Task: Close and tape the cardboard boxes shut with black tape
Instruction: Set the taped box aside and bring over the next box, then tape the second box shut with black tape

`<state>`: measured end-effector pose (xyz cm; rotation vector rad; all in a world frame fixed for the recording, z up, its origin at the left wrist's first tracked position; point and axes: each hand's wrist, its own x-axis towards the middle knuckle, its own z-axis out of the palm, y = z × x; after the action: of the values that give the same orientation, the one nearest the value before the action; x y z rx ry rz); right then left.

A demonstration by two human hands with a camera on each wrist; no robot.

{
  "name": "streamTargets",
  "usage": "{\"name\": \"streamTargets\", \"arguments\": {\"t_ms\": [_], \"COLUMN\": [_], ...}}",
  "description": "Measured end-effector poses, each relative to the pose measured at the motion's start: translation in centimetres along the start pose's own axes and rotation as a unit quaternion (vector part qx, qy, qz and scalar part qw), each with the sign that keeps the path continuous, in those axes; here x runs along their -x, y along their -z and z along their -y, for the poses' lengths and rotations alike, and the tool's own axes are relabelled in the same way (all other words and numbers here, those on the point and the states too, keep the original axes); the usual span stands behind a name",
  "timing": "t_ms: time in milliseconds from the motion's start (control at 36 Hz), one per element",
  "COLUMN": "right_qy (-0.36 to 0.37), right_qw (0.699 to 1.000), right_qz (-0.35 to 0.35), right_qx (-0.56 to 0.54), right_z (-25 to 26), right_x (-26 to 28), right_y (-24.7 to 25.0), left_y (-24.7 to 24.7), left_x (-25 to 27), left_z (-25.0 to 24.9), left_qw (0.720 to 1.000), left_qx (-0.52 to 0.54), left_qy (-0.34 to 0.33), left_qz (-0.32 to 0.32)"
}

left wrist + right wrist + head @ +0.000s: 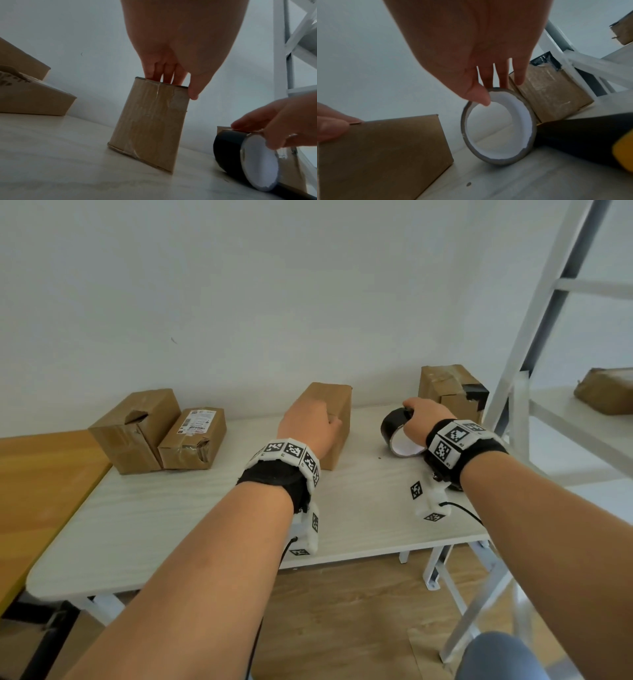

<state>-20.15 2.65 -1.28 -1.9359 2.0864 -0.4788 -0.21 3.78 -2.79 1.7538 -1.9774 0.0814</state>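
A closed brown cardboard box (337, 405) stands on end in the middle of the white table (164, 515). My left hand (329, 422) grips its top, fingers over the upper edge (164, 75) and thumb at the near corner. Clear tape runs down the box's (147, 121) face. To its right the black tape roll (394, 428) stands on its rim. My right hand (409, 414) pinches the top of the roll (498, 161), thumb inside the white core and fingers over the outside.
Two worn boxes (133, 429) (195, 436) sit at the back left. A box with black tape (448, 392) stands at the back right by a white shelf rack (534, 337), which holds another box (606, 392). A black and yellow object (590, 142) lies near the roll.
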Motion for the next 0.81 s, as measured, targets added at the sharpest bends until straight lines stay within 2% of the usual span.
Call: {"name": "streamTargets", "arguments": {"t_ms": [167, 361, 528, 694, 805], "right_qy": [0.001, 0.032, 0.063, 0.079, 0.077], "right_qw": [1.0, 0.998, 0.998, 0.992, 0.987], "right_qz": [0.014, 0.004, -0.01, -0.033, -0.035], "right_qx": [0.025, 0.054, -0.014, -0.091, -0.134], "right_z": [-0.1, 0.7, 1.8, 2.6, 2.1], "right_x": [-0.7, -0.9, -0.2, 1.1, 1.9], "right_y": [-0.4, -0.7, -0.8, -0.5, -0.4], "left_y": [0.3, 1.8, 2.3, 2.8, 3.0], "left_x": [-0.2, -0.1, 0.0, 0.5, 0.8], "left_z": [0.6, 0.6, 1.2, 1.5, 0.8], "left_qw": [0.998, 0.998, 0.999, 1.0, 0.999], "left_qx": [-0.041, -0.061, -0.032, -0.002, 0.029], "left_qy": [-0.045, -0.024, 0.007, -0.022, -0.025], "left_qz": [-0.019, 0.004, 0.022, 0.016, -0.015]}}
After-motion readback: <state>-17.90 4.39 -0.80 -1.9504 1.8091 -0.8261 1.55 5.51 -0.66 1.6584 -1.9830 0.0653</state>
